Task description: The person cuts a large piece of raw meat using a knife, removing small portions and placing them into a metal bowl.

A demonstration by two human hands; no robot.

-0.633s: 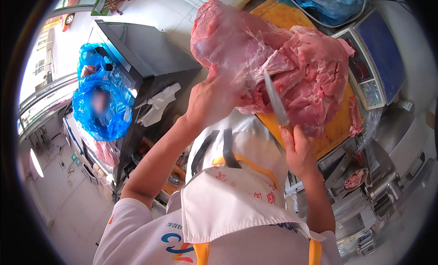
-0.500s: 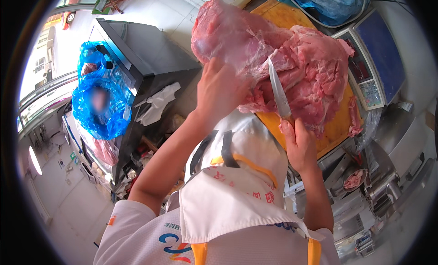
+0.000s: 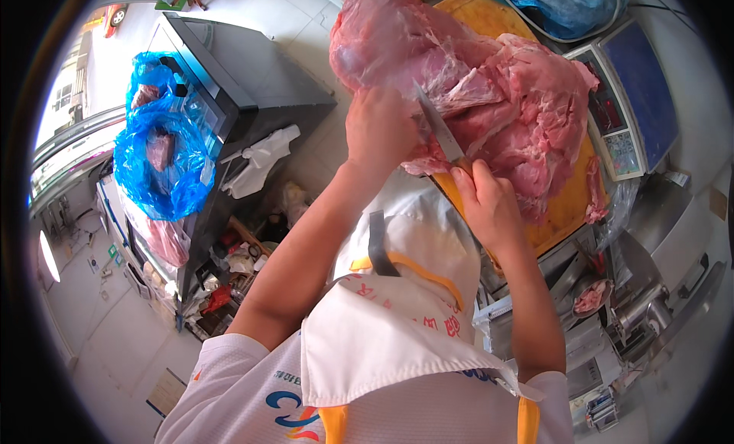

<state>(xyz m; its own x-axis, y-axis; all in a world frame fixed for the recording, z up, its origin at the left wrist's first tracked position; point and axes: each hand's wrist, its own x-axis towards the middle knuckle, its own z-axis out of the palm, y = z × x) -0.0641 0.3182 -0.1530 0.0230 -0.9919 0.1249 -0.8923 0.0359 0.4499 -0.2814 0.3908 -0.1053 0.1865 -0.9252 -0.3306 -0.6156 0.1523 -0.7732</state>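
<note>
A large slab of raw pink meat [image 3: 527, 115] covers most of a yellow cutting board [image 3: 562, 234]. My right hand [image 3: 487, 201] grips the brown handle of a knife [image 3: 442, 129]. The blade lies across the meat's near side, its tip pointing up and to the left, close to my left hand. My left hand [image 3: 378, 128] is closed on the near left edge of the meat, its fingertips partly hidden. A narrow strip of meat [image 3: 595, 188] rests at the board's right edge.
A scale [image 3: 631, 100] with a blue top stands right of the board. Blue plastic bags [image 3: 164, 161] with meat sit on a dark cabinet [image 3: 252, 69] at left. Another blue bag [image 3: 562, 8] lies behind the board. A metal machine [image 3: 642, 314] holding meat pieces stands at lower right.
The knife has moved left toward my left hand, its blade now slanting more to the left. My left hand has shifted slightly right along the meat's edge.
</note>
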